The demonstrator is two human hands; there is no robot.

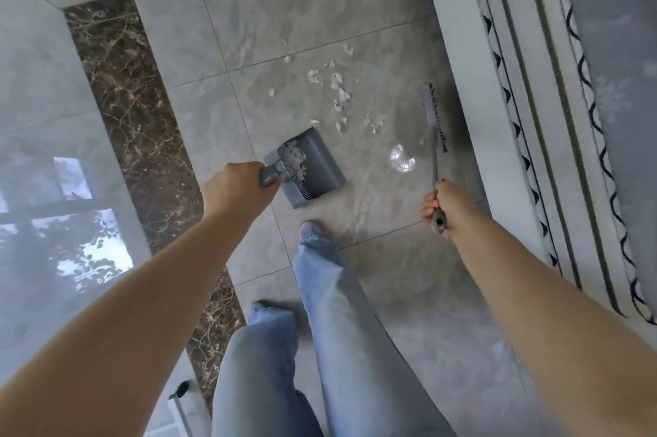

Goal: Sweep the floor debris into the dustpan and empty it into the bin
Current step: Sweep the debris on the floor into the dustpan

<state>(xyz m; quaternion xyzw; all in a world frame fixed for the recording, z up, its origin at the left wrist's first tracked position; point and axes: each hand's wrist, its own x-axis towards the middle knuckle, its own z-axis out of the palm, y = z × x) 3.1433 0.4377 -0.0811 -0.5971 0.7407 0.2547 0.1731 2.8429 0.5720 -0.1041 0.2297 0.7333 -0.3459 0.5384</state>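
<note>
My left hand (234, 187) grips the handle of a grey dustpan (316, 170) that sits on the grey tile floor, its mouth facing up and right. White scraps lie inside it near the handle end. More white paper scraps (337, 91) are scattered on the tiles beyond the pan. My right hand (448, 203) grips the handle of a grey broom (432, 116). The broom head rests on the floor to the right of the scraps, close to the rug edge.
A white rug (533, 81) with black wavy trim runs along the right. A dark marble strip (135, 109) and a glossy reflective surface lie to the left. My legs in blue jeans (330, 294) stand below the dustpan. No bin is in view.
</note>
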